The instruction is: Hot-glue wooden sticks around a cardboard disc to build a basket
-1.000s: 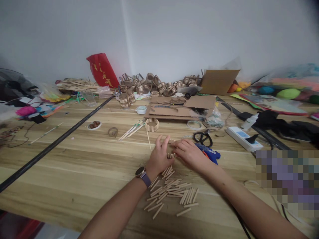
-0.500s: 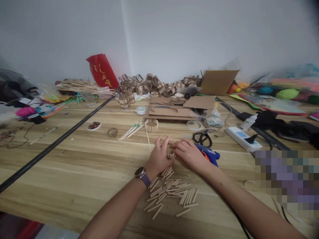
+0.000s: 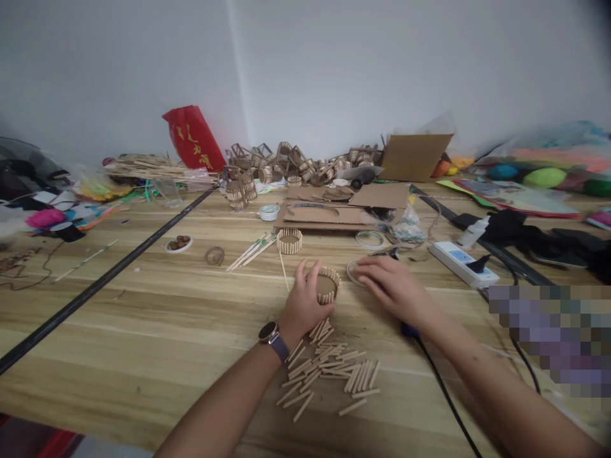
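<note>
Near the middle of the frame, the left hand [image 3: 304, 300] was curled around one small stick-walled ring [image 3: 327, 285], its fingers closed on the ring's left side. The ring was tipped so that its brown cardboard face showed, just above the table [image 3: 143, 331]. To the right of it, the right hand [image 3: 395, 287] lay palm down with its fingers stretched out flat and clasping nothing that showed; what lay under the palm was hidden. One blue glue gun [image 3: 409, 329] peeked out below that wrist, with one black cable [image 3: 443, 394] running off to the lower right. One watch [image 3: 270, 333] sat on the left wrist. Below the hands lay one loose heap of short sticks [image 3: 329, 372], several dozen and too many to count exactly. Above the held ring stood one more finished ring [image 3: 289, 241], with a small bundle of long skewers [image 3: 252, 250] at its left and one single skewer [image 3: 284, 267] below it. Further right were one roll of tape [image 3: 370, 239], one white power strip [image 3: 460, 263] and one small white bottle [image 3: 472, 231]. To the left lay one small dish [image 3: 179, 243], and in the upper left stood one red bag [image 3: 193, 138].
</note>
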The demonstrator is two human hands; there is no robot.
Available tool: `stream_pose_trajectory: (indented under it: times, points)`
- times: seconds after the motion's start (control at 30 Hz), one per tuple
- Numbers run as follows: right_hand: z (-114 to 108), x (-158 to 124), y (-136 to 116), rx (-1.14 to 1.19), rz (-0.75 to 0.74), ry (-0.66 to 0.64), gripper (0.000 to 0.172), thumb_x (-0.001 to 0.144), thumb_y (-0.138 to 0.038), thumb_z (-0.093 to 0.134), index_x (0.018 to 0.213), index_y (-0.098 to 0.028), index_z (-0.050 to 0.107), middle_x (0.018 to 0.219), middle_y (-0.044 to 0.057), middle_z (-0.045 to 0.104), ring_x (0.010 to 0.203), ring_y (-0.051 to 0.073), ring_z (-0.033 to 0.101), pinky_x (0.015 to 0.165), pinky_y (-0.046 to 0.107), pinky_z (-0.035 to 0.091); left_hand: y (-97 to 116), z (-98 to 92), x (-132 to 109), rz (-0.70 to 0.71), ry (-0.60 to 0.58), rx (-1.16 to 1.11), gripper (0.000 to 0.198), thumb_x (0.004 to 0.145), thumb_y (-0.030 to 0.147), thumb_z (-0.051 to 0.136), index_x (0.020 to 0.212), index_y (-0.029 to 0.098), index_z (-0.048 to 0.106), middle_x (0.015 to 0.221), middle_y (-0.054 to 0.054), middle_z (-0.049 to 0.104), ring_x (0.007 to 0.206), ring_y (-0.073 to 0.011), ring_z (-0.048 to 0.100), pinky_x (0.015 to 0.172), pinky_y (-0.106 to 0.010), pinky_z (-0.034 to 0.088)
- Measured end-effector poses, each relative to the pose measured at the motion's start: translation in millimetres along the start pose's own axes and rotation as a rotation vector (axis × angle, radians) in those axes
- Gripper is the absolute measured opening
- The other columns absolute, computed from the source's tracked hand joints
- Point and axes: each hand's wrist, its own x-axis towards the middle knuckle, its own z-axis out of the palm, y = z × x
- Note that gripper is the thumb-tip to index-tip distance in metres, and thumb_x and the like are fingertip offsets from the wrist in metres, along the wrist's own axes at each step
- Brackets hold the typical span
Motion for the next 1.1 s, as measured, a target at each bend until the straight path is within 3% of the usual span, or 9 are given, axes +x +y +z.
stream_pose_trajectory:
  times: [0.1, 0.2, 0.27, 0.33, 0.47, 0.6, 0.83, 0.97, 1.1]
  points:
    - [-14, -17, 10, -0.123, 0.366, -0.077, 0.036, 0.094, -0.041, 0.038, 0.080, -0.020, 0.065, 0.080, 0.010, 0.068, 0.075, 0.025, 0.064, 0.064, 0.035, 0.046, 4, -1.4, 0, -0.046, -0.001, -0.008, 0.099, 0.061, 0.017, 0.078, 0.144, 0.022, 0.024, 0.148, -0.015, 0.016, 0.136, -0.0328, 0.032, 0.112, -0.046, 0.034]
    - [-20, -38, 16, -0.255, 0.706, -0.350, 0.047, 0.089, -0.055, 0.040, 0.062, -0.023, 0.060, 0.059, 0.010, 0.064, 0.057, 0.026, 0.062, 0.050, 0.033, 0.036, 7, -1.2, 0, -0.070, -0.001, 0.011, 0.099, 0.061, 0.017, 0.078, 0.144, 0.023, 0.024, 0.149, -0.015, 0.014, 0.134, -0.0331, 0.036, 0.109, -0.046, 0.038]
    - [-20, -49, 17, -0.255, 0.815, -0.497, 0.054, 0.085, -0.063, 0.042, 0.053, -0.023, 0.056, 0.056, 0.013, 0.063, 0.056, 0.028, 0.062, 0.049, 0.034, 0.035, 7, -0.3, 1, -0.077, 0.000, 0.026, 0.096, 0.063, 0.017, 0.076, 0.144, 0.022, 0.024, 0.149, -0.016, 0.014, 0.132, -0.0329, 0.039, 0.107, -0.045, 0.040]
    - [-17, -55, 17, -0.223, 0.856, -0.550, 0.055, 0.080, -0.069, 0.045, 0.051, -0.023, 0.054, 0.059, 0.015, 0.065, 0.059, 0.029, 0.064, 0.049, 0.033, 0.036, 6, 0.9, 2, -0.083, -0.003, 0.031, 0.095, 0.064, 0.018, 0.075, 0.144, 0.022, 0.024, 0.149, -0.016, 0.014, 0.130, -0.0329, 0.042, 0.105, -0.045, 0.043]
    - [-9, -57, 20, -0.170, 0.832, -0.471, 0.039, 0.078, -0.056, 0.052, 0.061, -0.022, 0.057, 0.066, 0.012, 0.069, 0.062, 0.028, 0.065, 0.049, 0.031, 0.038, 4, 2.4, 2, -0.084, 0.010, 0.026, 0.095, 0.065, 0.018, 0.075, 0.144, 0.024, 0.023, 0.149, -0.015, 0.015, 0.128, -0.0321, 0.043, 0.104, -0.045, 0.043]
    - [-8, -58, 28, 0.039, 0.848, -0.311, 0.023, 0.071, -0.043, 0.058, 0.064, -0.021, 0.059, 0.060, 0.008, 0.066, 0.056, 0.023, 0.061, 0.050, 0.031, 0.039, 4, 1.8, 1, -0.079, 0.020, 0.027, 0.094, 0.065, 0.017, 0.075, 0.143, 0.024, 0.024, 0.148, -0.015, 0.016, 0.130, -0.0322, 0.040, 0.105, -0.045, 0.042]
    - [-7, -50, 7, 1.066, 1.032, 0.104, 0.035, 0.058, -0.038, 0.073, 0.085, -0.020, 0.060, 0.071, 0.001, 0.064, 0.063, 0.016, 0.060, 0.062, 0.029, 0.049, 1, 2.8, 1, -0.065, 0.024, 0.019, 0.095, 0.065, 0.017, 0.075, 0.144, 0.025, 0.022, 0.148, -0.014, 0.014, 0.134, -0.0333, 0.035, 0.107, -0.047, 0.040]
    - [-1, -51, -6, 1.364, 1.062, 0.086, 0.035, 0.056, -0.042, 0.078, 0.075, -0.019, 0.060, 0.056, -0.004, 0.050, 0.049, 0.010, 0.045, 0.045, 0.022, 0.036, 1, 2.9, 1, -0.062, 0.022, 0.023, 0.096, 0.065, 0.018, 0.075, 0.144, 0.024, 0.021, 0.148, -0.015, 0.014, 0.133, -0.0330, 0.037, 0.106, -0.046, 0.041]
    - [5, -58, -6, 1.136, 1.094, -0.056, 0.041, 0.057, -0.054, 0.076, 0.066, -0.017, 0.061, 0.053, -0.002, 0.054, 0.047, 0.010, 0.045, 0.043, 0.022, 0.031, 0, 2.2, 0, -0.063, 0.002, 0.028, 0.095, 0.066, 0.017, 0.073, 0.145, 0.026, 0.021, 0.149, -0.014, 0.014, 0.130, -0.0324, 0.041, 0.104, -0.046, 0.043]
